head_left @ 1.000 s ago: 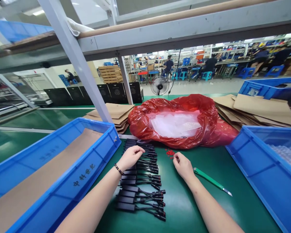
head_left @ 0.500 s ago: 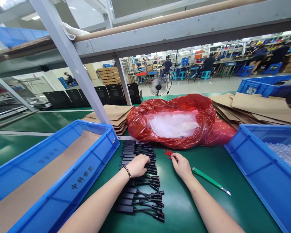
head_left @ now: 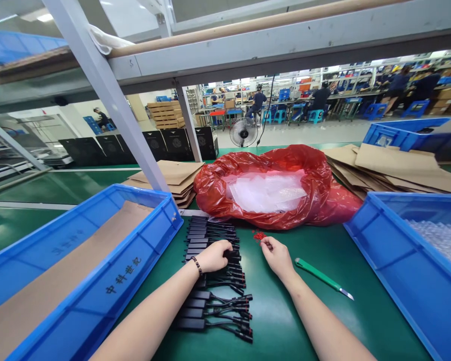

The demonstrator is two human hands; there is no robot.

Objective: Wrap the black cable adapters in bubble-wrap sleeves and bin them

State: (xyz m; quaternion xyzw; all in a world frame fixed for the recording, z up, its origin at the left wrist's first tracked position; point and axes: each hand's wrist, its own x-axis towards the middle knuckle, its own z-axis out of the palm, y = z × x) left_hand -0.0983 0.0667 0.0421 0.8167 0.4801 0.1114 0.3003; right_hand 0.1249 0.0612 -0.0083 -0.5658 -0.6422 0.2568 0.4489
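Note:
Black box-shaped modules with short cable tails (head_left: 195,303) lie in a column on the green bench, their connectors pointing right. My left hand (head_left: 215,256), with a beaded bracelet at the wrist, is closed over the middle of the column, fingers curled around a black cable connector (head_left: 233,254). Just right of it, my right hand (head_left: 278,258) pinches thumb and forefinger together at the edge of a small pile of red rings (head_left: 259,235). Whatever sits between those fingertips is too small to make out. A green craft knife (head_left: 321,277) rests beside the right wrist, blade exposed.
A blue bin (head_left: 143,255) lined with cardboard stands left; another blue bin (head_left: 393,265) with clear bubbly plastic stands right. Behind the modules sits a red plastic bag (head_left: 225,200) of white translucent sheets. Cardboard sheets (head_left: 398,163) flank it. A shelf beam (head_left: 248,52) crosses overhead.
The view has shifted slightly. My right hand stays pinched beside the red rings, moving very little; my left hand keeps its place over the modules, with a connector showing more at its fingertips.

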